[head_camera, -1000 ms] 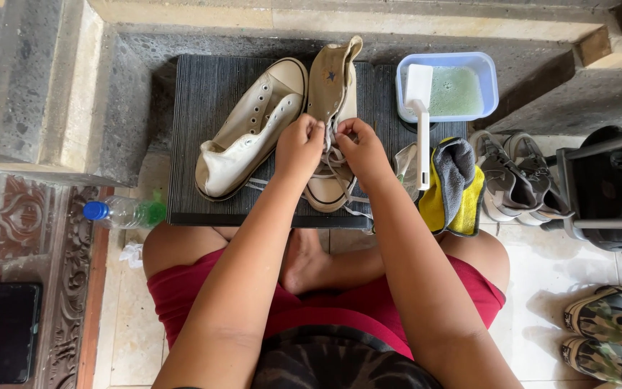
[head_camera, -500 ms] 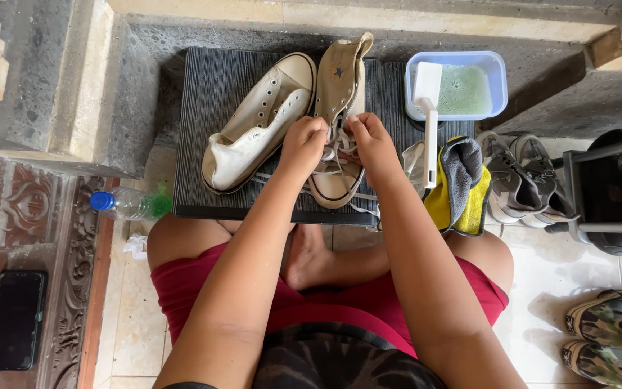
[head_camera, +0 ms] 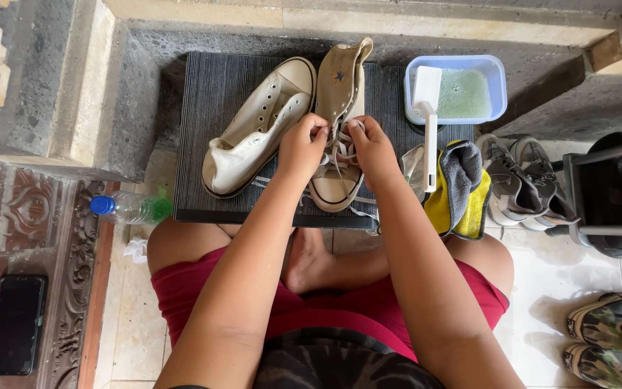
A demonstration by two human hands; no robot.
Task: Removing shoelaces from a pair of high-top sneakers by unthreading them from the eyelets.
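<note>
A tan cloth high-top shoe (head_camera: 341, 137) lies on a dark ribbed mat (head_camera: 203, 122), near the mat's front edge. Both hands pinch its white laces (head_camera: 337, 148): the left hand (head_camera: 302, 146) and the right hand (head_camera: 370, 144) each have a narrow grip on a lace. A second, cream shoe (head_camera: 253, 130) lies beside it toward the mat's left side. By the mat's right edge sit a blue tub (head_camera: 462, 90) of soapy green water, a white brush (head_camera: 427, 119) and a yellow-and-grey cloth (head_camera: 462, 189). A clear plastic bottle (head_camera: 129, 207) lies off the front left corner on the pale tiled floor (head_camera: 131, 317).
</note>
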